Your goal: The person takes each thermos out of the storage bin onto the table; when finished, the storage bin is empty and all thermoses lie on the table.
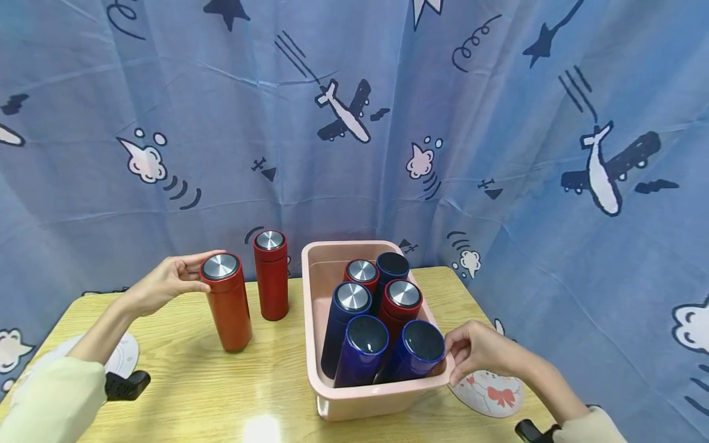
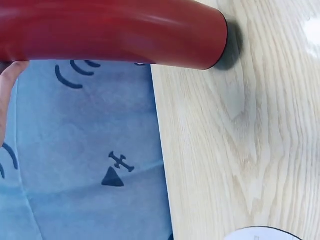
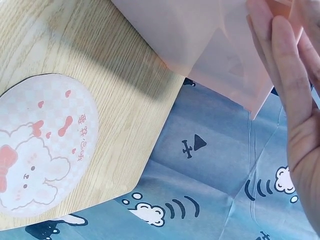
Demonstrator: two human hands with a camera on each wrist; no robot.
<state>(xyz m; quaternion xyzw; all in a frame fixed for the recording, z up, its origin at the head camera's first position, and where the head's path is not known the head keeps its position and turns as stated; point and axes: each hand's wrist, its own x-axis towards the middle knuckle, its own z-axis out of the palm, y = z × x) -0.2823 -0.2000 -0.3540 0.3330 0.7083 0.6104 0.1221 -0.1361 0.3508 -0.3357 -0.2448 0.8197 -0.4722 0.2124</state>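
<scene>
In the head view, the left hand [image 1: 163, 285] pinches a red bottle [image 1: 231, 317] near its lid, over the left part of the wooden surface [image 1: 185, 375]. A second red bottle [image 1: 273, 286] stands near it. The right hand [image 1: 480, 349] pinches the near right corner of a pink bin [image 1: 371, 403] holding two red and four blue bottles.

In the left wrist view, a fingertip touches the red bottle's side; a shadow lies by its base.

In the right wrist view, fingers bend over the bin's rim, and a round rabbit mat [image 3: 60, 115] lies on the surface.

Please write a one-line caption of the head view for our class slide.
Left hand gripping a red flask; right hand holding the rim of a pink bin of red and blue flasks.
</scene>
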